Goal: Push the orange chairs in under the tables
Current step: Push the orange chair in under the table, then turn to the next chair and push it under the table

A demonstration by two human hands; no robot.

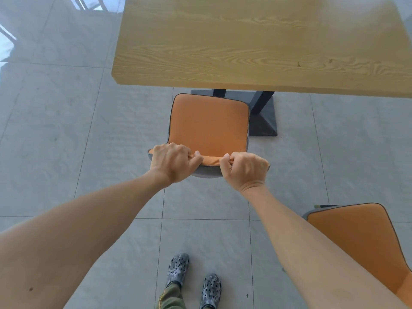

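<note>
Fingers of both hands curl tightly over the top edge of an orange chair's backrest (pixel 210 161), thumbs tucked toward each other at the middle. The left hand (pixel 172 162) grips the left part of the edge, the right hand (pixel 245 169) the right part, with a short stretch of orange fabric bare between them. Just beyond the fingertips lies the orange seat cushion (pixel 209 123), fully in view. Its far edge sits just short of the wooden table (pixel 256 45), beside the table's dark pedestal base (pixel 264 117). So this chair is not yet under the table; the push looks barely begun. Behind the right forearm, well back from the table, a second orange chair (pixel 356 246) stands pulled out and untouched. At least two chairs appear left to do. No containers show anywhere. Below the arms, two patterned clogs (pixel 178 269) stand on grey floor tiles (pixel 66 130).
</note>
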